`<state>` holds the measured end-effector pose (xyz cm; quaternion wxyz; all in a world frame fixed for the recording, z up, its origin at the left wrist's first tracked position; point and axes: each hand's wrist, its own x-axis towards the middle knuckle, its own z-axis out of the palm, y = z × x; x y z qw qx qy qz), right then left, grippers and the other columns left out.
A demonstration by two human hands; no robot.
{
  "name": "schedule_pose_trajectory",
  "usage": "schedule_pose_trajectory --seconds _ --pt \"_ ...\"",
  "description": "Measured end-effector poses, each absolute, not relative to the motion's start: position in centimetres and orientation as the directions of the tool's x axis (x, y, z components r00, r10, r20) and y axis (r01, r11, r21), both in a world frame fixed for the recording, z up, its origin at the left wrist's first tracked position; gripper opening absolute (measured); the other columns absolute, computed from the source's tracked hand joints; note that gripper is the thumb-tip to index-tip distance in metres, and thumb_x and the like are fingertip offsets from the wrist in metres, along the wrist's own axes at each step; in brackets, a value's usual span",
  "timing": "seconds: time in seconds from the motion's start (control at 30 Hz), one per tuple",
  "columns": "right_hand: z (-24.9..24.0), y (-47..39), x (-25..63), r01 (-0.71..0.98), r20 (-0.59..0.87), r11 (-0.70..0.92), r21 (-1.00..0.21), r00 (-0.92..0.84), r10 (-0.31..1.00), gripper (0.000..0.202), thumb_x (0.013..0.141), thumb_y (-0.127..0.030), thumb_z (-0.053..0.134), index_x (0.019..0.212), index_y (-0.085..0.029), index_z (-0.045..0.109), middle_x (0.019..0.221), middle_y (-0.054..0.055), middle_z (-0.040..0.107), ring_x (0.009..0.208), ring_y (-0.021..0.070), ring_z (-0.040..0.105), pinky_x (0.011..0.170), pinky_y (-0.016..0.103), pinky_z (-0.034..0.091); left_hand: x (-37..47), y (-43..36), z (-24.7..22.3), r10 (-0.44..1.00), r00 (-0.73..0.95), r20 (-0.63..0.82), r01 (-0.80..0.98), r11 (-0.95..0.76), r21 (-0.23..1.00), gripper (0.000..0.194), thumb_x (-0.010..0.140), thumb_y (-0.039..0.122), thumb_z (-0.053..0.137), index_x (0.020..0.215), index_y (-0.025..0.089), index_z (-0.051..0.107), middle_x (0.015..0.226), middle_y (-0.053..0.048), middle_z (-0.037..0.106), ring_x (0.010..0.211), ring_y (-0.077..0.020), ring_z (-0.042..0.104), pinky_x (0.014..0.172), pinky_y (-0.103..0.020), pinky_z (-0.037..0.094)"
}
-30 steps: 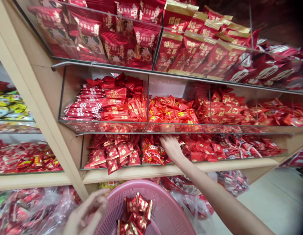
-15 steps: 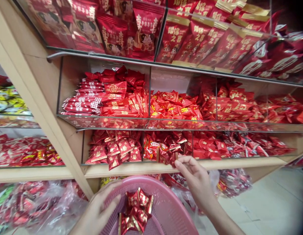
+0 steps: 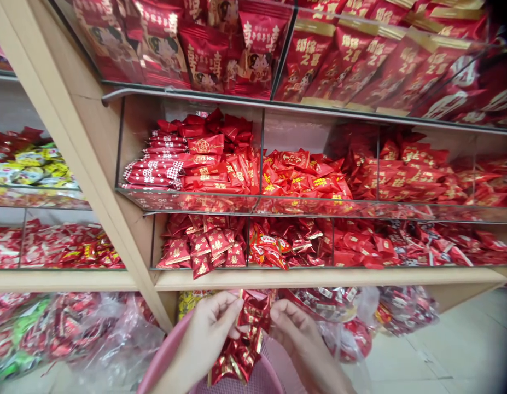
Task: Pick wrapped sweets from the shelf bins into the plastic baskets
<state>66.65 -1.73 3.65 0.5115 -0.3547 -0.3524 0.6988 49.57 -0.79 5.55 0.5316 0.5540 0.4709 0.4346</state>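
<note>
Between both hands, above the pink basket [image 3: 161,358], is a red wrapped candy [image 3: 255,311] with gold edges. My left hand [image 3: 208,334] pinches its left end between thumb and finger. At its right end, my right hand [image 3: 296,334] has thumb and fingers closed on the wrapper. Below them, several red-and-gold wrapped candies [image 3: 237,358] lie in the basket, partly covered by my left fingers. The basket's far rim is mostly hidden behind my hands.
A wooden shelf edge [image 3: 319,277] runs just beyond my hands, under glass compartments of red candies [image 3: 212,246]. Larger red packets [image 3: 310,60] stand on the upper shelf. Plastic bags of candies [image 3: 105,339] lie low on the left, others [image 3: 404,309] on the right.
My right hand has brought the candy from the shelf edge down and left over the basket. My left hand has moved from the basket's rim onto the candy's left end.
</note>
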Motion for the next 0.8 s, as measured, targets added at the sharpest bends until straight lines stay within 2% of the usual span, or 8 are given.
schedule_pose_trajectory --seconds 0.17,0.4,0.7,0.8 --pt "3.6 -1.8 66.8 -0.383 -0.092 -0.152 -0.911 -0.17 0.981 0.021 0.073 -0.038 0.069 0.072 -0.018 0.061 0.071 0.0 0.057 0.068 0.0138 0.05 0.069 0.027 0.041 49.7 -1.2 5.9 0.987 0.161 -0.003 0.094 -0.012 0.995 0.034 0.08 0.047 0.054 0.065 0.016 0.057 0.058 0.001 0.056 0.054 -0.0122 0.056 0.049 -0.019 0.044" --pt "2.8 -1.9 67.3 -0.261 -0.034 -0.05 -0.964 -0.067 0.997 0.026 0.074 -0.044 0.065 0.073 -0.019 0.059 0.075 0.002 0.055 0.073 0.0161 0.048 0.071 0.028 0.041 49.6 -1.9 6.0 0.992 0.119 0.042 0.176 -0.063 0.982 0.036 0.082 0.044 0.05 0.058 0.017 0.048 0.055 0.004 0.04 0.052 -0.0095 0.037 0.049 -0.018 0.033" --pt "2.4 -2.4 67.1 -0.333 -0.02 -0.036 -0.942 -0.051 0.999 0.024 0.077 -0.043 0.063 0.073 -0.02 0.057 0.074 0.0 0.052 0.07 0.0145 0.045 0.069 0.026 0.04 49.5 -2.7 4.9 0.996 0.019 0.089 0.157 -0.091 0.983 0.031 0.081 0.04 0.055 0.06 0.016 0.054 0.054 0.003 0.044 0.052 -0.0097 0.04 0.05 -0.018 0.034" --pt "2.4 -2.3 67.3 -0.317 -0.024 -0.042 -0.947 -0.063 0.998 0.025 0.076 -0.043 0.064 0.072 -0.019 0.057 0.074 0.001 0.052 0.071 0.015 0.046 0.07 0.027 0.04 49.6 -2.6 4.6 0.996 0.046 0.075 0.125 -0.08 0.989 0.032 0.081 0.041 0.055 0.061 0.016 0.056 0.054 0.003 0.046 0.052 -0.0094 0.041 0.051 -0.018 0.035"
